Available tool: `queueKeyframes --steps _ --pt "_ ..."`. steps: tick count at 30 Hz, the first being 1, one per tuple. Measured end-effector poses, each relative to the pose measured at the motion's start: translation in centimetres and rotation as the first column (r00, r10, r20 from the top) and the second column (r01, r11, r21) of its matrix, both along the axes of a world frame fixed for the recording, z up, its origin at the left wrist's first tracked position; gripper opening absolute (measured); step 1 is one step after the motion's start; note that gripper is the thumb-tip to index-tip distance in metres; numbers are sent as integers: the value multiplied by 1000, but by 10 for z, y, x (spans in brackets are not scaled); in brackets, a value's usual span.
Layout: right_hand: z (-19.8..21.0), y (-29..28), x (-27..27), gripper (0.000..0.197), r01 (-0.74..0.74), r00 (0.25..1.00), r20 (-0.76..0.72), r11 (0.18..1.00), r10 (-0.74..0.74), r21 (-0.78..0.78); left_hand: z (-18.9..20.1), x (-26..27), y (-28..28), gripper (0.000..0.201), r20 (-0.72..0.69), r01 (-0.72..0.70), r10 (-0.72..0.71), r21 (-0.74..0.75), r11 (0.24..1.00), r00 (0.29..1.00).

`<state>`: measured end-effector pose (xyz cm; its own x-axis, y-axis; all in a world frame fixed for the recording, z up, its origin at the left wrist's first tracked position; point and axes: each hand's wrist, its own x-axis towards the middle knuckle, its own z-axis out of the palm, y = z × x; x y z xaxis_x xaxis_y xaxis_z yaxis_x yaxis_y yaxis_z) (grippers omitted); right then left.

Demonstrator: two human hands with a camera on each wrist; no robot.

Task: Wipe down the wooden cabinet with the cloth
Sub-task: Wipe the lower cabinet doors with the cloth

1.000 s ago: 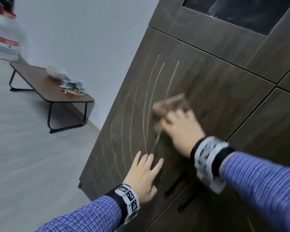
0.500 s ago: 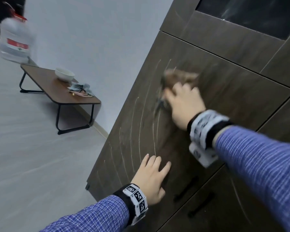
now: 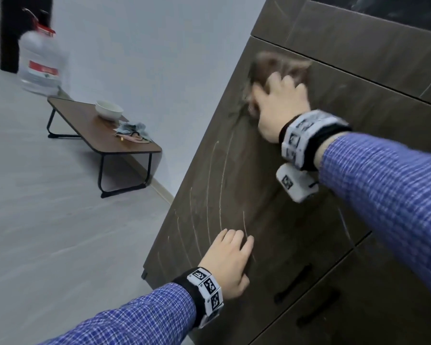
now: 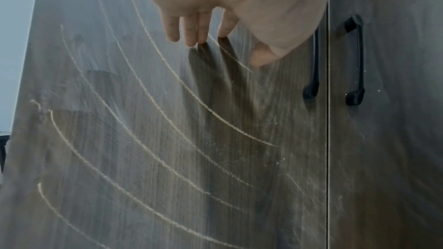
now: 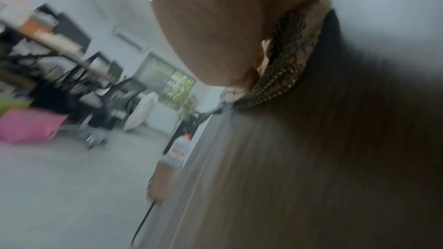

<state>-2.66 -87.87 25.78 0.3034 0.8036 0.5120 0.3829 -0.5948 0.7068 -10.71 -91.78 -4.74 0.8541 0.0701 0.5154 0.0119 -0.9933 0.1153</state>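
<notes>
The dark wooden cabinet [image 3: 309, 220] fills the right side of the head view, its door marked with curved pale chalk-like lines [image 3: 222, 175]. My right hand [image 3: 274, 90] clutches a bunched brown cloth [image 3: 281, 64] against the door's upper left corner. The right wrist view is blurred and shows the patterned cloth [image 5: 285, 67] squeezed between my palm and the wood [image 5: 311, 158]. Lower down, my left hand [image 3: 234, 242] lies flat on the door. In the left wrist view its fingers [image 4: 191, 31] are straight and touch the panel among the curved lines [image 4: 167, 120].
Black door handles [image 3: 292, 282] sit below my left hand, and they show as handles [image 4: 354, 63] in the left wrist view. A low brown table [image 3: 90, 125] by the wall carries a white bowl [image 3: 109, 110] and a crumpled rag [image 3: 132, 130]. A large water jug [image 3: 41, 66] stands behind it.
My right hand has swept the cloth up the door from its middle to the upper left corner, and the upper parts of the lines are gone. The left hand stays planted.
</notes>
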Motion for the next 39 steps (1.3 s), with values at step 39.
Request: queueKeyframes --steps 39 --pt "-60 -4 -2 45 -84 996 14 965 90 -247 -18 -9 14 102 -191 -47 29 -93 995 981"
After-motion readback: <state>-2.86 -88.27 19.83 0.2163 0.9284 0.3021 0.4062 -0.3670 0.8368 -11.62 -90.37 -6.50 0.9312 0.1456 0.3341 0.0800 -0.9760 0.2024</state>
